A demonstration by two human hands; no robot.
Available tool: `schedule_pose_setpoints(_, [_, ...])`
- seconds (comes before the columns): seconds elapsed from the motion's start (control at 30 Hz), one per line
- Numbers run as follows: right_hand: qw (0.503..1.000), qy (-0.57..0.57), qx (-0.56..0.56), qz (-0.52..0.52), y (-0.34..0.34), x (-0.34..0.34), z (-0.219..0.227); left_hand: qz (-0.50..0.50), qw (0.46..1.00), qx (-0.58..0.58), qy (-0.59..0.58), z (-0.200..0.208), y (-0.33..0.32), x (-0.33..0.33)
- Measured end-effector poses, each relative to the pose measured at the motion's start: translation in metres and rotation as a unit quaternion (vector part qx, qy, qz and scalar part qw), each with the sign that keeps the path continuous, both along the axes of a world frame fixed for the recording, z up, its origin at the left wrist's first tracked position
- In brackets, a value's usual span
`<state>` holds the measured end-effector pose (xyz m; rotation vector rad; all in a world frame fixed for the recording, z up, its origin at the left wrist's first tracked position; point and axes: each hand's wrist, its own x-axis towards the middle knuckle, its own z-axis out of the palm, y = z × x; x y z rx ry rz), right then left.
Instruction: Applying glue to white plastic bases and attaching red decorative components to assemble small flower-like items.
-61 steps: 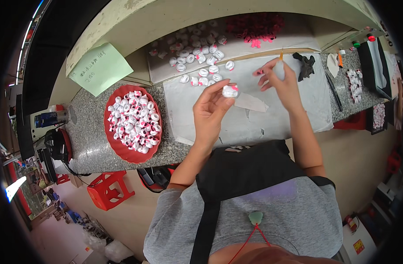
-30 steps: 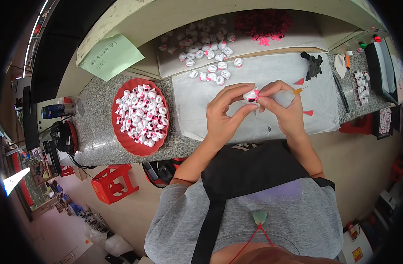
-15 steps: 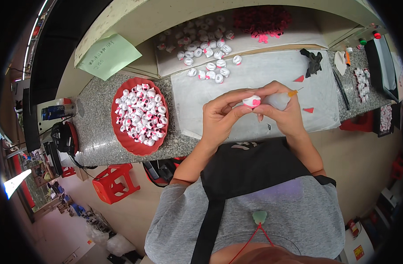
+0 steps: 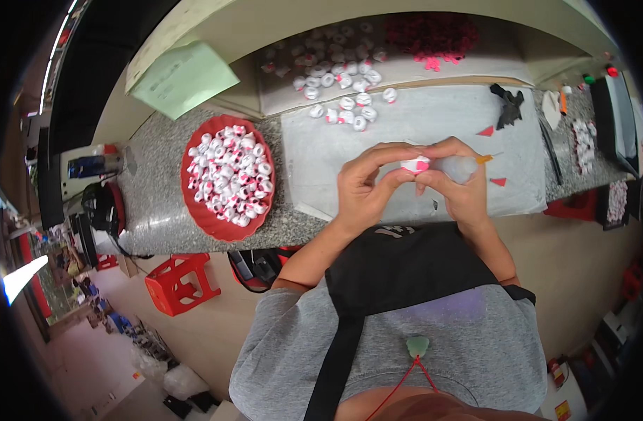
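Between the fingertips of both hands sits a small white figurine head (image 4: 414, 165) with a pink patch on its right side. My left hand (image 4: 358, 188) is closed, its thumb and fingers pinching the head from the left. From the right, my right hand (image 4: 469, 200) presses thumb and fingertips against the same piece. In that palm it also grips a translucent squeeze bottle (image 4: 459, 168), whose orange needle tip (image 4: 483, 159) points out to the right. Both hands are raised over the white paper sheet (image 4: 309, 165) on the bench.
On the left stands a red scalloped dish (image 4: 226, 237) piled with similar heads. More white heads (image 4: 346, 103) lie at the back, beside a heap of pink pieces (image 4: 437, 42). Red triangular scraps (image 4: 485, 131), a black crumpled glove (image 4: 508, 107) and a black rod (image 4: 550, 153) lie at right.
The whole view has shifted slightly. Both hands keep the same grip on the head and bottle, and the head appears slightly turned, its pink patch now at the right.
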<state>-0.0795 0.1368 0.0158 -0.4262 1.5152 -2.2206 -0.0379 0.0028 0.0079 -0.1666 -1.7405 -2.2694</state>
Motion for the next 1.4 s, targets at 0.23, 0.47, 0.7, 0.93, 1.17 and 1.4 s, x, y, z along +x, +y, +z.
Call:
schedule_pose_setpoints(0.23, [0.999,-0.016,-0.046,-0.025,-0.011,0.005,-0.002,0.025,0.999,-0.022,-0.004,-0.003,-0.004,0.006])
schedule_pose_setpoints(0.47, [0.994,-0.031,0.05,0.089,-0.036,0.001,-0.012,0.199,0.973,-0.104,-0.049,-0.02,-0.048,0.033])
schedule_pose_setpoints(0.7, [0.993,0.023,0.115,-0.027,0.005,-0.013,-0.024,0.382,0.751,-0.532,-0.087,-0.022,-0.116,0.028])
schedule_pose_setpoints(0.93, [0.997,0.016,0.041,-0.058,0.024,-0.013,-0.009,0.239,0.76,-0.603,0.048,-0.039,-0.02,-0.082])
schedule_pose_setpoints(1.17, [0.991,0.054,0.076,-0.092,0.042,-0.01,0.002,0.132,0.816,-0.563,-0.006,-0.051,-0.008,-0.086])
schedule_pose_setpoints(1.4, [0.967,0.06,-0.108,-0.224,0.044,-0.012,0.013,-0.062,0.986,0.093,-0.124,-0.011,-0.005,-0.043])
